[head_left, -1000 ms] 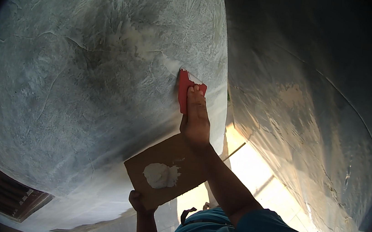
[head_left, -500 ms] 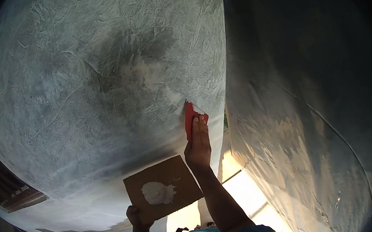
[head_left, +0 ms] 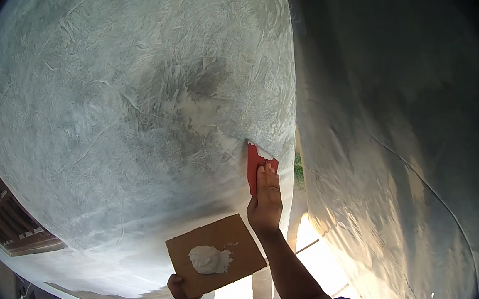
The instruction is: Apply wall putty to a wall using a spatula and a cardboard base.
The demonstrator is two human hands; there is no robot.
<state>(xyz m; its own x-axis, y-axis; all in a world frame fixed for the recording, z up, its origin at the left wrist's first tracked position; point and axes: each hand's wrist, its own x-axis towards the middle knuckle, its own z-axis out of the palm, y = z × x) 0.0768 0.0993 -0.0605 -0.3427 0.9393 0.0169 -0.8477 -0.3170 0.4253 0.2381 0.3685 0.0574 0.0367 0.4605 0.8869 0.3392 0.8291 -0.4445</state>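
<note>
My right hand (head_left: 268,197) is closed on a red putty spreader (head_left: 254,166), its fingers lying along the tool's face. White paste coats the spreader's far edge, which meets the grey plastered wall (head_left: 103,152) close to the wall's right corner. Lower down, my left hand (head_left: 181,288) grips the near left corner of a flat brown board (head_left: 246,245). On the board sits a mound of white putty (head_left: 203,260), with a few thin smears beside it. A pale patch and a dark patch show on the wall, up and left of the spreader.
A second wall (head_left: 389,184), with a long raised line across it, rises on the right beyond a narrow gap. Green plants (head_left: 298,171) show through that gap. A dark slatted wooden window or vent (head_left: 4,214) is at lower left. Bright sunlit ground (head_left: 321,262) lies below.
In the picture, both hands, the spreader and the board sit slightly lower and further right, and the wall has shifted the same way. Both grips are unchanged.
</note>
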